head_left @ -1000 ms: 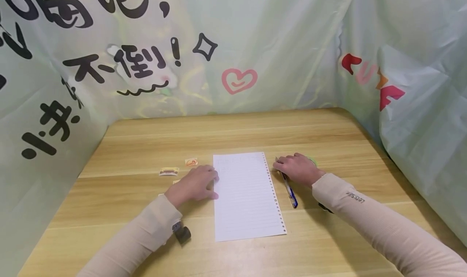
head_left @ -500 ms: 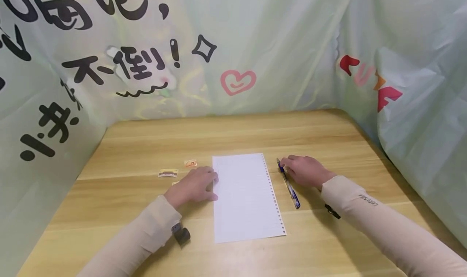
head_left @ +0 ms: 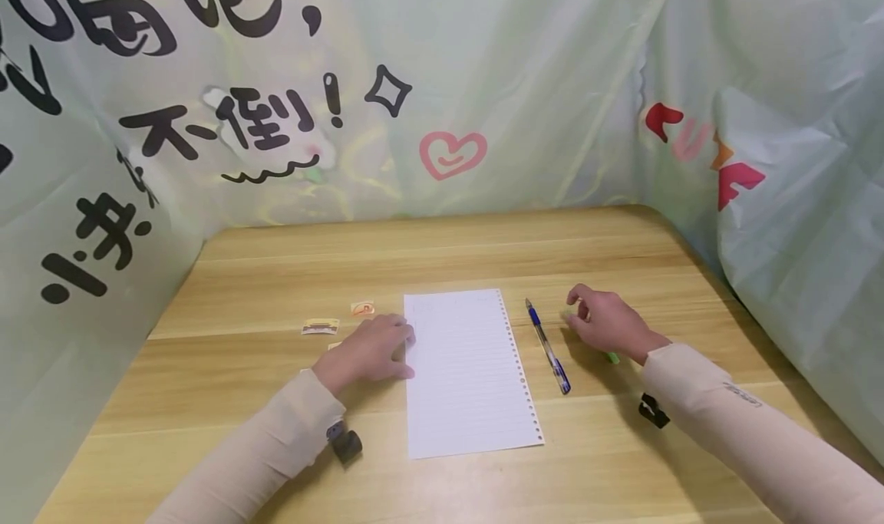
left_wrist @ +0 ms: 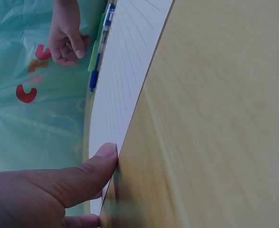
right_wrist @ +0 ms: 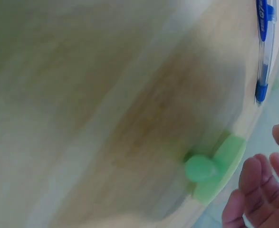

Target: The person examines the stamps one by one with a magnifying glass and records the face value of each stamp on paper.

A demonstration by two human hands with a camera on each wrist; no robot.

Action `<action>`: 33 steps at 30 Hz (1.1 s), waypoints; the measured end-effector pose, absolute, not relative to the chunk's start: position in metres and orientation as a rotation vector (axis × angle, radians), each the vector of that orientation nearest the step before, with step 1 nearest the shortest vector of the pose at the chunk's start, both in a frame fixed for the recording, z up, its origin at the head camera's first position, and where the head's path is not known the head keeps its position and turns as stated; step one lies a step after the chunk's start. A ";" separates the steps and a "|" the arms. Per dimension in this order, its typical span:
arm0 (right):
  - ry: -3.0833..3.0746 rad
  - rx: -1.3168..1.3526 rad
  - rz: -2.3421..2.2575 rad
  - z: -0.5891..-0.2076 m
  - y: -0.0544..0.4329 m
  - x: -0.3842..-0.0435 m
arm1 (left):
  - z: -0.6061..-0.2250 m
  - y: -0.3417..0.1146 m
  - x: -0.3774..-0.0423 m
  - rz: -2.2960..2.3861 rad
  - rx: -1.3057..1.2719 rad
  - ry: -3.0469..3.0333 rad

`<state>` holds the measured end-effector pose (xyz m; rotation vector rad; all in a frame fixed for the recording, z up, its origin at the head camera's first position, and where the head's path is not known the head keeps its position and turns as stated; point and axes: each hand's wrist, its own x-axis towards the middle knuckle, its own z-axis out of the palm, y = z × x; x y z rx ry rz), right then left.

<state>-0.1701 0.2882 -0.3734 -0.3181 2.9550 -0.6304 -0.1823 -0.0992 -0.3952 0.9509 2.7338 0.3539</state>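
A sheet of lined paper (head_left: 470,386), holes along its right edge, lies mid-table. My left hand (head_left: 369,347) rests at its left edge; in the left wrist view the thumb (left_wrist: 103,154) presses on that edge. Right of the sheet lies a blue-capped clear pen (head_left: 549,347). My right hand (head_left: 608,321) hovers past the pen, apart from it, fingers loosely bent with nothing seen between them. Below it, mostly hidden in the head view, is a light green flat object with a round knob (right_wrist: 201,168); its kind I cannot tell.
Left of the sheet lie small printed paper pieces, one yellow and brown (head_left: 321,327), another orange and white (head_left: 362,308), others partly under my left hand. The wooden table (head_left: 442,255) is bordered by pale green curtains (head_left: 539,87) at the back and sides.
My right hand has moved off the pen to the right and up from the table. The pen has shifted slightly right and lies in full view. The left hand and the sheet stay put.
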 end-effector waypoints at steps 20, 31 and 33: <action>2.825 -0.031 -0.604 -0.387 0.320 -0.159 | -0.397 -0.099 -0.183 0.335 0.923 2.737; 2.794 -0.001 -0.568 -0.385 0.321 -0.156 | -0.396 -0.099 -0.183 0.341 0.926 2.727; 2.787 -0.005 -0.570 -0.385 0.322 -0.156 | -0.396 -0.099 -0.183 0.334 0.923 2.728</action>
